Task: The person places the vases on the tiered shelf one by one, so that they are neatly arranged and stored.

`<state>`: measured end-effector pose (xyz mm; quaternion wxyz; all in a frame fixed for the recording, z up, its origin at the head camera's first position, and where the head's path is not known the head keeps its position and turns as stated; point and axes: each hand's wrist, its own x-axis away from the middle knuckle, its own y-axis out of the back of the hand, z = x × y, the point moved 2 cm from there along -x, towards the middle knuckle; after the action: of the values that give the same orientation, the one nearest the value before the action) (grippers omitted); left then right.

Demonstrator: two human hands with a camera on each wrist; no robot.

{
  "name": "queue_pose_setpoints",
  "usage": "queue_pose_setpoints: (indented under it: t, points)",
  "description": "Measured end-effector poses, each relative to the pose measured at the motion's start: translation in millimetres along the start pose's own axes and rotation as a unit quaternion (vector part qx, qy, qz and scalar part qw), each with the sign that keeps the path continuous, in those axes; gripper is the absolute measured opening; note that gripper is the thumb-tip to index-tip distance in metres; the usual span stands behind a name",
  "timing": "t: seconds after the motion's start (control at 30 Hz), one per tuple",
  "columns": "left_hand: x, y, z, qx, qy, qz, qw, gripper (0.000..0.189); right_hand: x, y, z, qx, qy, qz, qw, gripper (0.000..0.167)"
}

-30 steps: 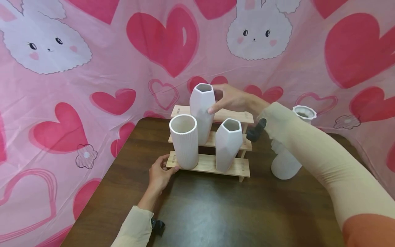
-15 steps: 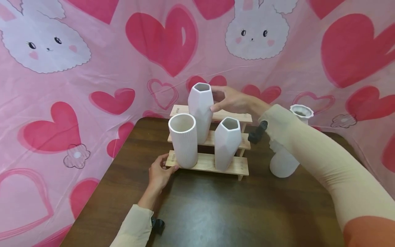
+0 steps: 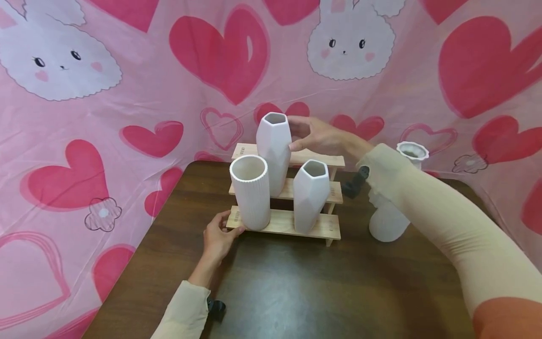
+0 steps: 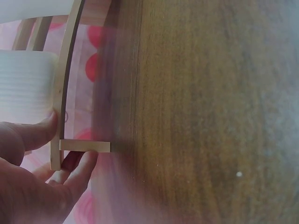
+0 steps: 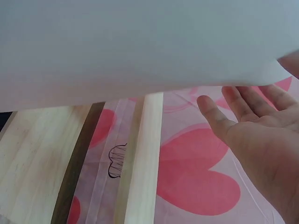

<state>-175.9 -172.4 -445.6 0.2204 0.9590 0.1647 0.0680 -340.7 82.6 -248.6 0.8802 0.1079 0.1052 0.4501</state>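
Observation:
A tall white faceted vase (image 3: 274, 150) stands on the middle shelf of a three-tier wooden stand (image 3: 279, 221). My right hand (image 3: 319, 136) holds it by its upper right side, thumb at the near edge and fingers partly hidden behind. In the right wrist view, the vase's pale wall fills the top, with the fingers (image 5: 212, 114) below it. My left hand (image 3: 218, 240) pinches the left end of the lowest shelf; the left wrist view shows the thumb (image 4: 39, 133) above the board and fingers beneath. A ribbed cylindrical vase (image 3: 252, 197) and a shorter faceted vase (image 3: 311, 200) stand on that shelf.
Another white vase with a scalloped rim (image 3: 387, 223) stands on the brown table (image 3: 288, 287) right of the stand, partly covered by my right sleeve (image 3: 427, 202). A pink cloth with hearts and rabbits (image 3: 220, 56) hangs behind the table.
My right thumb has slipped back from the tall vase's front face to its right edge. The left hand keeps its hold on the stand. The whole view has shifted slightly.

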Motion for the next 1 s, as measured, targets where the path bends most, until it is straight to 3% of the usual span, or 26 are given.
queue_pose_setpoints:
  t: [0.17, 0.5, 0.77, 0.9, 1.0]
  points:
    - [-0.1, -0.7, -0.5, -0.001, -0.001, 0.002, 1.0000, 0.059, 10.0, 6, 5, 0.015, 0.014, -0.015, 0.9997, 0.070]
    - [-1.0, -0.6, 1.4, -0.003, -0.010, 0.004, 0.9999, 0.060, 51.8, 18, 15, 0.016, 0.016, -0.091, 0.9956, 0.059]
    - [-2.8, -1.9, 1.3, -0.002, -0.013, 0.003, 0.9999, 0.060, 86.4, 27, 18, 0.063, 0.008, -0.205, 0.9768, 0.057]
    - [-2.4, -2.3, 1.5, -0.003, -0.011, 0.003, 0.9999, 0.060, 104.9, 32, 19, 0.055, 0.018, -0.237, 0.9697, 0.057]
    - [-1.6, -2.1, 1.5, -0.002, -0.008, 0.005, 1.0000, 0.060, 116.4, 34, 18, 0.017, 0.035, -0.242, 0.9694, 0.057]
